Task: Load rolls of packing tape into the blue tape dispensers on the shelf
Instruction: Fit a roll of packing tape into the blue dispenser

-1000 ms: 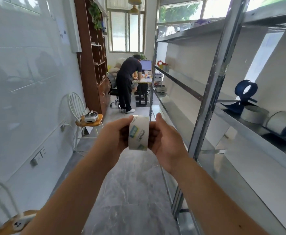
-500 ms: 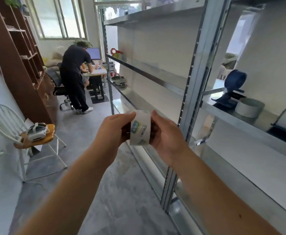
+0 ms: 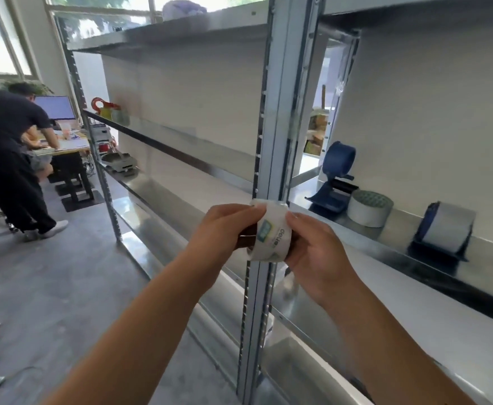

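A roll of clear packing tape (image 3: pixel 272 232) with a printed label is held between my left hand (image 3: pixel 227 229) and my right hand (image 3: pixel 317 252), edge toward me, in front of the shelf's metal upright (image 3: pixel 271 135). On the shelf (image 3: pixel 391 244) to the right stands an empty blue tape dispenser (image 3: pixel 334 176). A loose white tape roll (image 3: pixel 369 208) lies flat beside it. Further right a second blue dispenser (image 3: pixel 441 233) carries a roll.
A person in dark clothes (image 3: pixel 8 159) bends over a desk (image 3: pixel 64 147) with a monitor at the far left. Small items, one red (image 3: pixel 105 108), sit at the shelf's far end. Grey floor (image 3: pixel 49 287) lies to my left.
My view has swung right toward the shelf, so the dispensers now sit closer and more central. Both hands still hold the tape roll, now in front of the upright.
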